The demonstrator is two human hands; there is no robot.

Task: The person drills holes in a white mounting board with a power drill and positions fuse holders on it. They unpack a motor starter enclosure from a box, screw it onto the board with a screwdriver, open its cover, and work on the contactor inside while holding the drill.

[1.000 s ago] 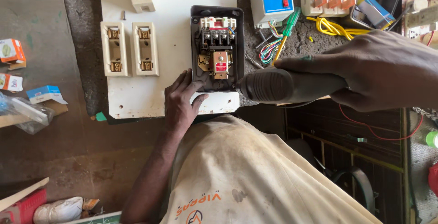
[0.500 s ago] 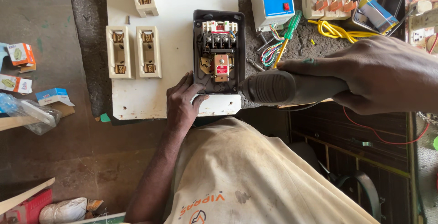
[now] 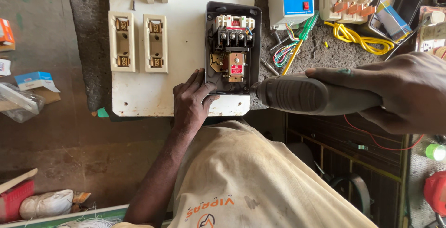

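Left hand lay flat, fingers spread, pinning black starter box on white board. Right hand clenched round grey drill. Box seated, cover off, fixing seemingly unfinished. Drill's long axis ran level, nose pointing left at box's lower right corner.

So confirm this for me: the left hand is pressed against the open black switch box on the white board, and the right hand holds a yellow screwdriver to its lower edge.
Not quite. In the head view the right hand holds a dark grey power drill, not a yellow screwdriver. The rest stands: the left hand rests against the open black switch box on the white board.
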